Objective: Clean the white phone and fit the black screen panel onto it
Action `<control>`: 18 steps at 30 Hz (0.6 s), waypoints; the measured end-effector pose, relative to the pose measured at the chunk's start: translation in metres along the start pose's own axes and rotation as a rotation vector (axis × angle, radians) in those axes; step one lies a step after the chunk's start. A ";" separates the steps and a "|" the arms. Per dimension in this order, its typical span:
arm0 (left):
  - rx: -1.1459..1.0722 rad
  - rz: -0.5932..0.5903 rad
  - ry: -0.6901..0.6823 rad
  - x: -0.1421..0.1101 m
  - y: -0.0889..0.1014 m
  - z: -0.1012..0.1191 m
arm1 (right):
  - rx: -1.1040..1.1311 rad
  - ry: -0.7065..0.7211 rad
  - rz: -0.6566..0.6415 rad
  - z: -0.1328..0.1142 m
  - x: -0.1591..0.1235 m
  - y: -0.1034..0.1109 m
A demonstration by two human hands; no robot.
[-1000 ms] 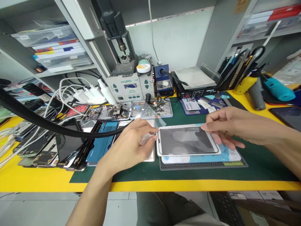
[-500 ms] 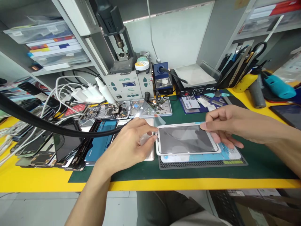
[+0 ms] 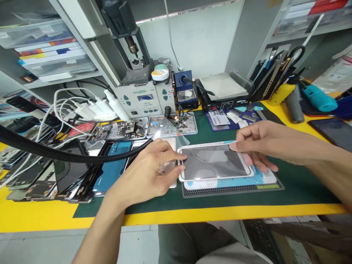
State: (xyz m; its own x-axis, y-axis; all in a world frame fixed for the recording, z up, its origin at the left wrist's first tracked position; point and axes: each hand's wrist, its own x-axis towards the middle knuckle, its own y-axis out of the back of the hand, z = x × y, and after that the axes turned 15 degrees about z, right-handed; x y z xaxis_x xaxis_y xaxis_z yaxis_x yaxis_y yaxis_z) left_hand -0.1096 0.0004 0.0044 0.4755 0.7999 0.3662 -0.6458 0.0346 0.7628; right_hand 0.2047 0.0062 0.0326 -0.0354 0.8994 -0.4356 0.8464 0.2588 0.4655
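A white-framed phone [image 3: 214,163] with a dark, glossy screen lies flat on a blue-and-white panel [image 3: 264,178], over a grey perforated mat [image 3: 233,191]. My left hand [image 3: 152,167] grips the phone's left end, index fingertip on the screen's edge and thumb beside the rim. A clear film sheet [image 3: 172,131] sticks up behind this hand; whether the curled fingers hold it I cannot tell. My right hand [image 3: 261,146] is closed at the far right corner, thumb on the screen's edge and other fingers curled beside and partly behind the phone.
Left of my hands lie a blue phone back [image 3: 112,165] and a pile of phone parts [image 3: 66,172]. Trays of small parts [image 3: 173,124], a soldering station [image 3: 140,99] and a hot plate [image 3: 224,90] stand behind. A black hose [image 3: 68,154] crosses in front at left.
My left index fingertip has slid slightly from the phone's rim onto the screen's left end. My right hand keeps its hold at the corner. The whole view has shifted slightly.
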 end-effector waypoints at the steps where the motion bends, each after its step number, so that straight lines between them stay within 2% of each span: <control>1: 0.001 0.000 0.002 0.000 0.000 0.000 | 0.004 0.002 0.000 0.000 0.000 0.000; 13: 0.048 -0.011 -0.045 -0.002 0.002 -0.003 | 0.049 0.103 -0.034 0.009 0.005 0.003; 18: 0.061 -0.023 -0.039 -0.003 0.001 -0.004 | 0.046 0.093 -0.030 0.006 0.002 0.003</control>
State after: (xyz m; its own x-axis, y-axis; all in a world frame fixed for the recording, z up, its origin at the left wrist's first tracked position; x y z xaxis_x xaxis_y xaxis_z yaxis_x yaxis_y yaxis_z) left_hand -0.1138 0.0005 0.0026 0.5134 0.7751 0.3683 -0.5977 0.0151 0.8016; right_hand 0.2107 0.0069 0.0288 -0.1079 0.9210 -0.3744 0.8677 0.2710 0.4166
